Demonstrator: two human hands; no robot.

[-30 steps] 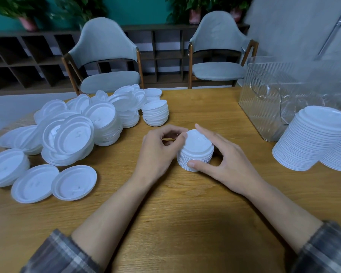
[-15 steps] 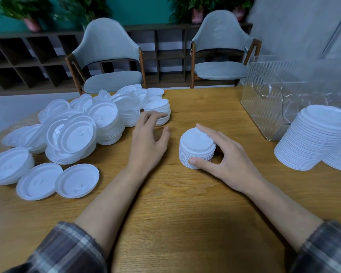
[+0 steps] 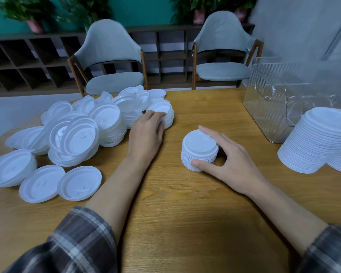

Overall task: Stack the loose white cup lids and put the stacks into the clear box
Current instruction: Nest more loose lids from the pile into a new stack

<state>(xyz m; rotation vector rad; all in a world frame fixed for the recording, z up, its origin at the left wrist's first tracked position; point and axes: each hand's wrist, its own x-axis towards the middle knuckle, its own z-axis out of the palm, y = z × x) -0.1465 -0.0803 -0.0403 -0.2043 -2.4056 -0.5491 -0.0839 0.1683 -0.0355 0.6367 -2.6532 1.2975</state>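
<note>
Roughly midway, I judge: tall stacks (image 3: 319, 142) wait beside the clear box (image 3: 280, 99) at right, many loose lids (image 3: 77, 134) lie left, the right hand (image 3: 231, 162) grips a short stack (image 3: 200, 149) on the tabletop (image 3: 185, 213), and the left hand (image 3: 146, 133) touches a far stack (image 3: 165, 113), grip unclear.

No readable text, labels, brands or numbers anywhere in view

I see loose lids (image 3: 82, 134) heaped left, a far stack (image 3: 166, 110) at their edge, a short stack (image 3: 200, 150) upright centre. Tall stacks (image 3: 319, 142) stand beside the clear box (image 3: 274, 107).
</note>
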